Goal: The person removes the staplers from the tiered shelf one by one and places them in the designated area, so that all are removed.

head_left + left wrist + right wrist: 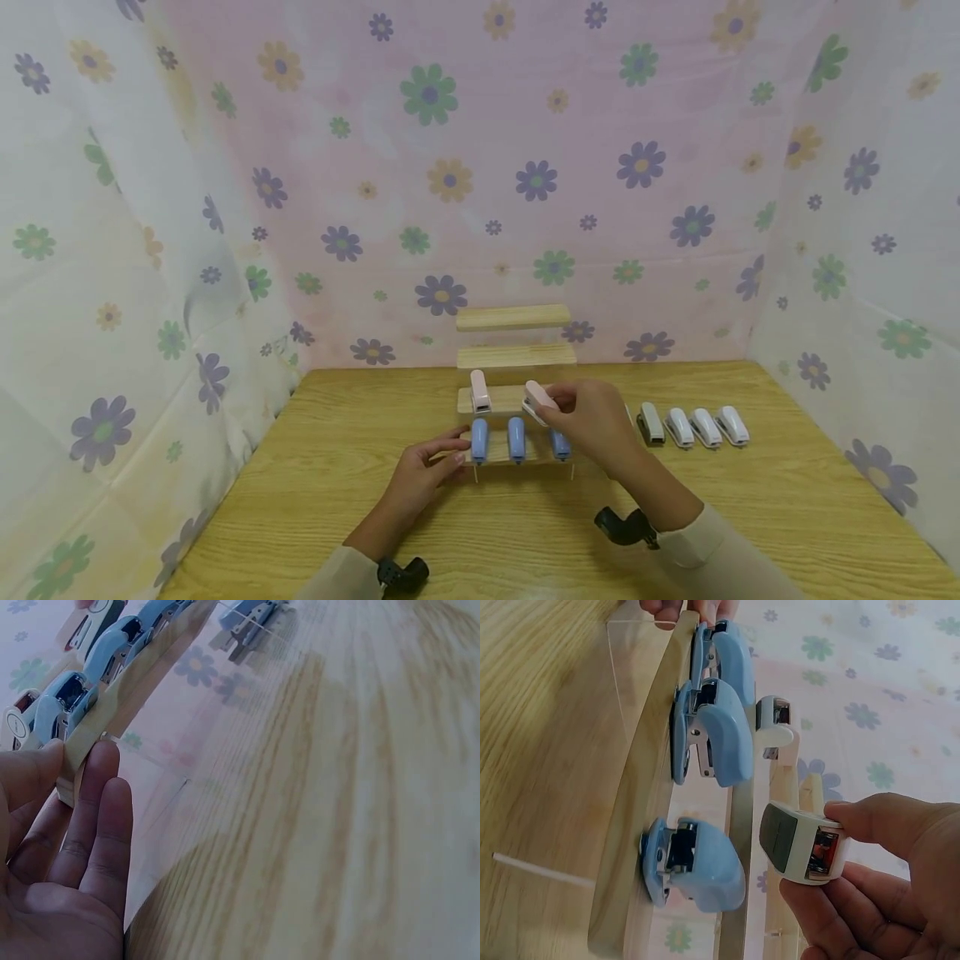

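While the left hand (429,471) pinches the left end of the lowest shelf (497,450) of the wooden rack (517,357), three blue mini staplers (516,439) line it and the right hand (592,421) pinches a pink mini stapler (538,395) at the rack's second shelf (505,398), right of another pink stapler (478,387).

Pale-pink mini stapler (537,394) is slanting at the second-lowest tier, right half. Four-tier wooden rack (516,357) is standing upright on clear side supports.

Beige sleeves (723,554) are worn with black wrist cameras (624,527).
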